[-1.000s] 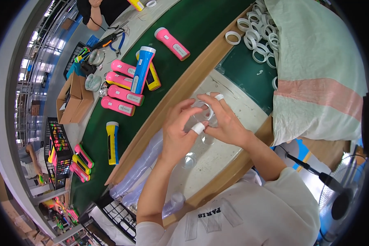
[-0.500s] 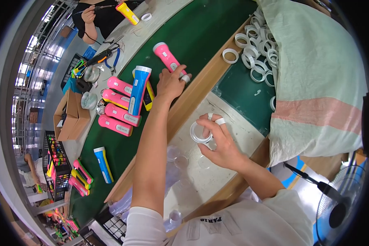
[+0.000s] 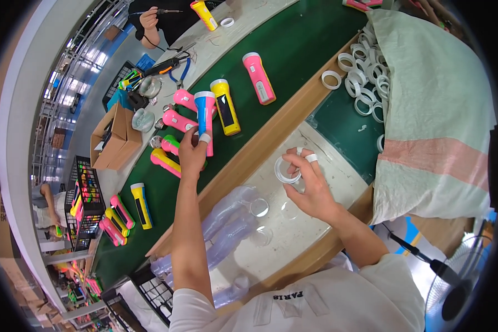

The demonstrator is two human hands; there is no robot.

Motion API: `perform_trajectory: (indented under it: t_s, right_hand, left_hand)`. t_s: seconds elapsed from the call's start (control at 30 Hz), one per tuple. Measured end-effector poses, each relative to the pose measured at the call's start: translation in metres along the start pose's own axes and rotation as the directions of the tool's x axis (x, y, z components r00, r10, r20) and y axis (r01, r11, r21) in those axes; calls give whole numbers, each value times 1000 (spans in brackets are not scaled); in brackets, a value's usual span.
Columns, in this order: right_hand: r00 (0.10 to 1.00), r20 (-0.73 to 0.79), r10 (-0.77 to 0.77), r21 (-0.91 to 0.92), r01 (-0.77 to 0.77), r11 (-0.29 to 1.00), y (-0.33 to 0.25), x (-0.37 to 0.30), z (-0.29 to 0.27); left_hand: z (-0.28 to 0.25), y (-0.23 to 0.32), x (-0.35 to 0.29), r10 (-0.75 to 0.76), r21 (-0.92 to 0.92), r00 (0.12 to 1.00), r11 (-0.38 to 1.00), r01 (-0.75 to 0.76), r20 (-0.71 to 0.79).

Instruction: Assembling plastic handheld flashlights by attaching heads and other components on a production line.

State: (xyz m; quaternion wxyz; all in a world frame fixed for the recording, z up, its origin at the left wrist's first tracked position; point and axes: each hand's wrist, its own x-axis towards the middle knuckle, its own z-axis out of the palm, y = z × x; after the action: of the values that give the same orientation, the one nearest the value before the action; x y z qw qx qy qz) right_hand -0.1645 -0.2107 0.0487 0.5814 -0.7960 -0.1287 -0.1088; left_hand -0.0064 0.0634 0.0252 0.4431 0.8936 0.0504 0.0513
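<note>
My left hand (image 3: 192,157) is closed around the lower body of a blue flashlight (image 3: 204,110) with a white head ring. Under and around it lie pink flashlights (image 3: 177,119) and a yellow and pink one (image 3: 165,161) on the green belt. A yellow flashlight (image 3: 227,109) with a dark panel lies just right of the blue one, and a pink flashlight (image 3: 259,78) rests farther along. My right hand (image 3: 314,193), with white wraps on its fingers, pinches a white ring (image 3: 283,171) above the pale bench. Whether more than one ring is in it I cannot tell.
Loose white rings (image 3: 365,83) spill from a large woven sack (image 3: 437,122) at the right. Transparent plastic sleeves (image 3: 227,221) and discs lie on the bench. Beyond the belt are a cardboard box (image 3: 116,135), pliers, and a co-worker's hand (image 3: 149,19) holding a thin tool.
My left hand has let go of the pink flashlight, moved left and nearer, and taken hold of the blue one. My right hand keeps the ring. The view has shifted slightly.
</note>
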Motion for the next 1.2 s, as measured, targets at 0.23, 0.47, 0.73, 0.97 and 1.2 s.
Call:
perform_trajectory:
  t_s: [0.23, 0.47, 0.73, 0.97, 1.2]
  right_hand:
    - [1000, 18, -6, -33, 7, 999, 1, -3, 4]
    - [999, 32, -17, 40, 16, 999, -2, -2, 11]
    - [1000, -20, -11, 219, 15, 976, 5, 0, 5]
    - [1000, 22, -14, 233, 9, 972, 5, -6, 7]
    - [991, 113, 65, 198, -86, 976, -11, -17, 8]
  left_hand:
    - [42, 39, -1, 300, -79, 953, 952, -297, 29]
    - [51, 32, 73, 76, 727, 989, 672, -142, 123]
    - [35, 6, 70, 100, 866, 981, 460, -196, 169]
    - [-50, -21, -18, 183, 575, 932, 744, -339, 312]
    - [-123, 69, -167, 122, -312, 930, 950, -9, 346]
